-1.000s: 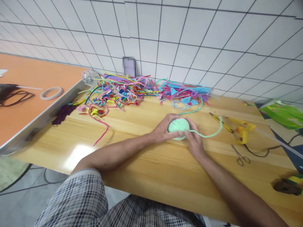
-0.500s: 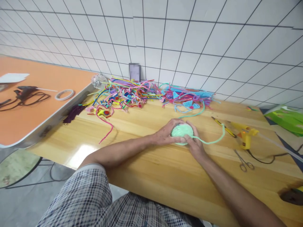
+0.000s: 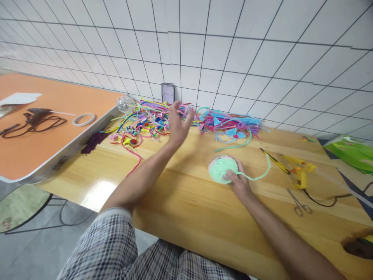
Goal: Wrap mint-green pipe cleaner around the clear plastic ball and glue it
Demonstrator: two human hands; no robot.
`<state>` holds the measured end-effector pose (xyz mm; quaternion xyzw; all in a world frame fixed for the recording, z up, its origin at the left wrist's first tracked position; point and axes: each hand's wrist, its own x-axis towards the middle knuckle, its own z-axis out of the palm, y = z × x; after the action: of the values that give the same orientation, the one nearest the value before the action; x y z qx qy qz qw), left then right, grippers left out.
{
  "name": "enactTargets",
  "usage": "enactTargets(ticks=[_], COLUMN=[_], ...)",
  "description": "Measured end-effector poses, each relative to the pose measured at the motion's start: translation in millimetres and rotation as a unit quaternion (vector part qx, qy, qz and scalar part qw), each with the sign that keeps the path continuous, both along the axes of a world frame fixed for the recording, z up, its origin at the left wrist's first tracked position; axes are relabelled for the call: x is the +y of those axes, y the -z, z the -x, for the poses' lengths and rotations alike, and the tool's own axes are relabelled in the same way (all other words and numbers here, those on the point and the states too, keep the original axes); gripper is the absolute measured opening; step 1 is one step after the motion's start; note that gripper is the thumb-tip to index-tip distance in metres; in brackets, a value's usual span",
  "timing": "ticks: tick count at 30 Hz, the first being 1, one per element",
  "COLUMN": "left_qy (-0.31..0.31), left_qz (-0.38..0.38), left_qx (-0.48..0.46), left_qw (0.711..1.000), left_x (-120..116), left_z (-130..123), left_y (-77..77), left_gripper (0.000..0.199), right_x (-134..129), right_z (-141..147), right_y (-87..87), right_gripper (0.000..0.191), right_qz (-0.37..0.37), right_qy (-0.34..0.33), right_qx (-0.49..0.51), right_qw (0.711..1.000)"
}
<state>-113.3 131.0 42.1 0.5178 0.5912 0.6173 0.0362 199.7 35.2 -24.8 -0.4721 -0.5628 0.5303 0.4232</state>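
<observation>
Currently we work at a light wooden table [image 3: 186, 210], taking the yellow glue gun [image 3: 303, 177] on it as landmark. Beyond the gun rises a white wall [image 3: 145, 46] gridded with dark lines; far to its left is an orange tabletop [image 3: 23, 151]. Scissors [image 3: 298, 202] lie just nearer us than the gun, a knife [image 3: 276, 162] just left of it, coloured stems [image 3: 148, 118] farther left along the wall. We have the green ball [image 3: 220, 169] left of the gun, held between thumb and fingers of our right hand [image 3: 240, 184]. It looks nearly round; we cannot make out a long axis. Its strand [image 3: 255, 179] points right, toward the gun, the end curving away from us by the knife. Versus half a second ago, when both hands cupped the ball, our left hand [image 3: 179, 130] has come off it and is before the stems, fingers spread wide.
</observation>
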Motion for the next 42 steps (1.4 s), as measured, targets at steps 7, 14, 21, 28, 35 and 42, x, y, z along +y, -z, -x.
enactTargets(ticks=[7,14,21,28,35,42], left_qy=[-0.196,-0.203,-0.206,-0.233,-0.126,-0.165], left_qz=[0.187,0.324,0.311,0.225,-0.016,-0.02], left_qx=[0.026,0.058,0.09,0.075,0.061,0.104], left_qw=[0.962,0.922,0.923,0.943,0.99,0.981], left_x=[95.9,123.1,133.8,132.2,114.5,65.5], left_z=[108.8,130.6,127.8,122.9,81.0,22.9], left_y=[-33.6,-8.4,11.1,-9.0,-45.5,-43.7], left_gripper=[0.099,0.115,0.089,0.086,0.104,0.094], right_x=[-2.1,-6.5,-6.3,-7.7,-6.7,-6.9], right_z=[-0.7,-6.1,-6.6,-5.8,-5.6,-10.9], right_y=[-2.2,0.6,-3.8,-6.7,-6.7,7.1], right_gripper=[0.08,0.077,0.089,0.084,0.086,0.083], right_qz=[0.005,0.016,0.006,0.016,0.009,0.021], right_qy=[-0.027,-0.044,-0.041,-0.055,-0.056,-0.038], right_qx=[-0.002,-0.015,-0.026,-0.024,-0.022,-0.013], right_qw=[1.0,0.999,0.999,0.998,0.998,0.999])
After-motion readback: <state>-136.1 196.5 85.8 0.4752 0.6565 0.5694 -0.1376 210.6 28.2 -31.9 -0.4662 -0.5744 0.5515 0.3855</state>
